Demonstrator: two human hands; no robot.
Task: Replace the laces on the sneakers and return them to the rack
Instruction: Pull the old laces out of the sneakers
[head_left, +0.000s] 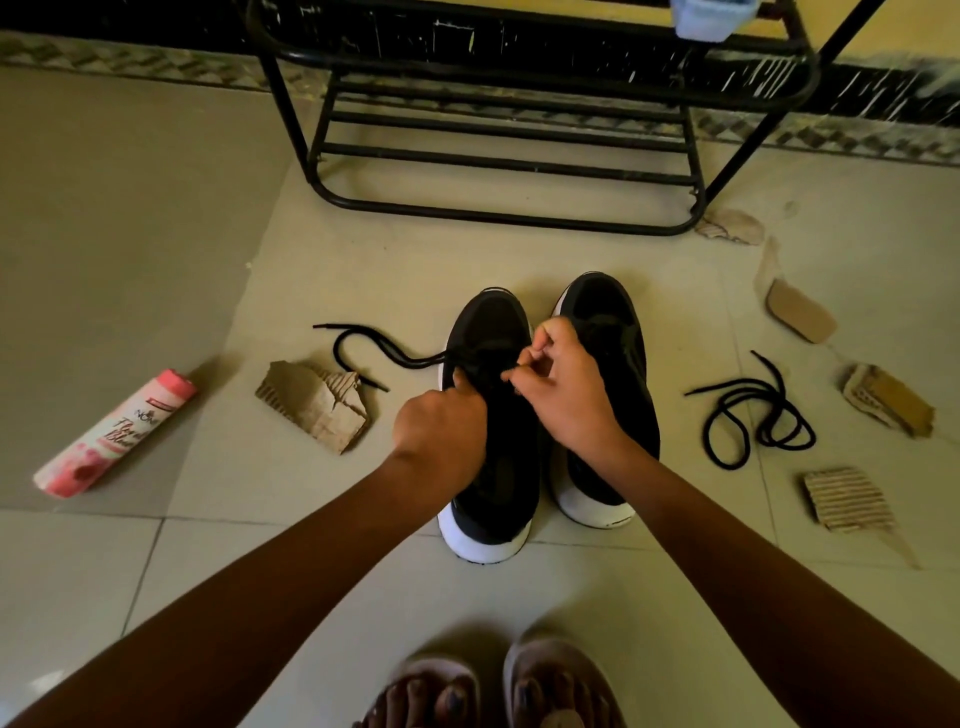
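Two black sneakers with white soles stand side by side on the tiled floor, toes pointing away: the left sneaker (493, 483) and the right sneaker (613, 332). A black lace (363, 348) trails left from the left sneaker's eyelets. My left hand (441, 431) grips the left sneaker's tongue area, fingers curled. My right hand (561, 384) pinches the lace end over the same shoe's eyelets. A second black lace (753, 421) lies loose in a coil on the floor to the right. The black metal shoe rack (509, 166) stands beyond the sneakers.
Torn cardboard pieces lie around: one left of the shoes (317, 405), several to the right (800, 312). A pink tube (114, 436) lies on the floor at far left. My sandalled feet (498, 691) are at the bottom edge. A pale blue object (711, 18) sits on the rack's top.
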